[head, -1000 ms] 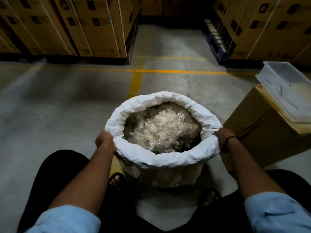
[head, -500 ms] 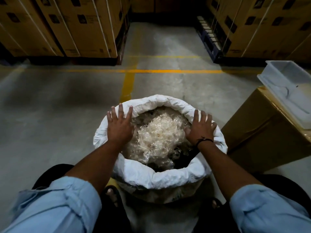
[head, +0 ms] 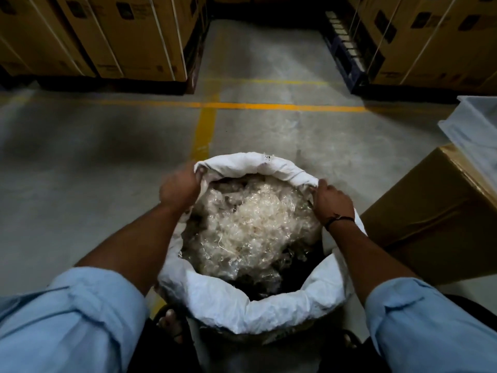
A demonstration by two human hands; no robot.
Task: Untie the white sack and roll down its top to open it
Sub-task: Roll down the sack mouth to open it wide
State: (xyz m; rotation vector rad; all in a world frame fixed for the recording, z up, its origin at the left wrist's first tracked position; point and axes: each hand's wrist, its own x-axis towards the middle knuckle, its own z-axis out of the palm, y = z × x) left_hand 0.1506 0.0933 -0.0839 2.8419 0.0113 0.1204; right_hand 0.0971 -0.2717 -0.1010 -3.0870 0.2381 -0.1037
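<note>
White sack (head: 242,310) stands on the floor, top rolled down, mouth open. Left hand (head: 178,184), blurred, fingers curled on the far-left rim. Clear plastic scrap (head: 250,224) lies between the hands. Right hand (head: 332,203) grips the far-right rim. Cardboard box (head: 430,211) just right of it.

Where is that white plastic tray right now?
In the head view the tray sits at the far right edge, atop the brown cardboard box beside the white sack.
</note>
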